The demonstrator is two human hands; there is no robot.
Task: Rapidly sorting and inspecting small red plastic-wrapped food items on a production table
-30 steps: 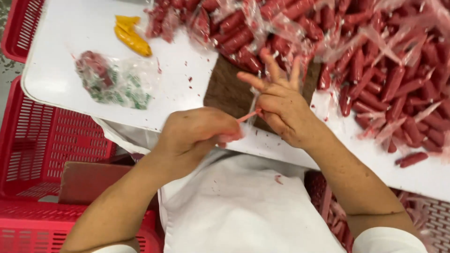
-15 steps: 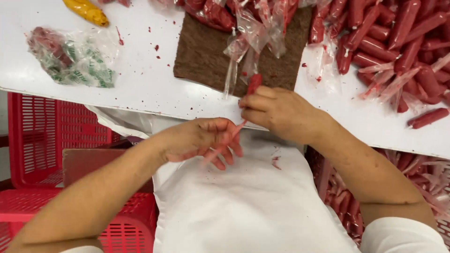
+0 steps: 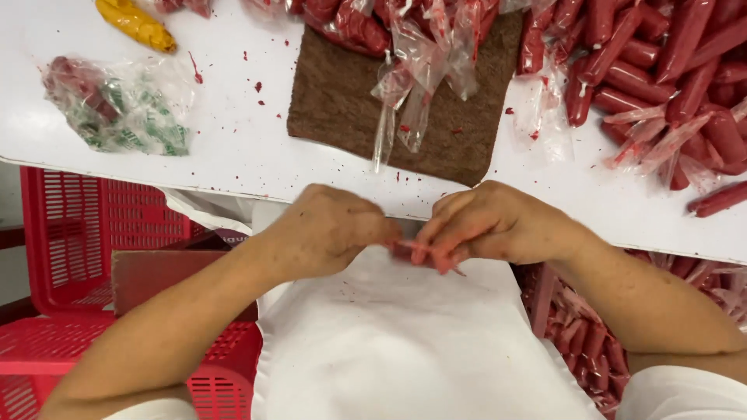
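The white bench spans the view beyond the fingers, its near edge just past the knuckles. On it, directly beyond the fingers, lies a brown mat with loose clear wrappers draped over it; beyond and to the right of the right fingers sits a heap of red sausages. Beyond and well to the left of the left fingers rest a crumpled plastic bag and a yellow piece. A red crate stands to the left of and below the left fingers, and a white apron lies directly beneath both. The left hand and right hand meet over the apron, fingers curled tight and pinching a thin red strip between them; what it comes from is hidden in the grip. For clean handling, the pinch is best kept close on either side of the strip, the pull steady, with the work held over the apron so scraps fall there.
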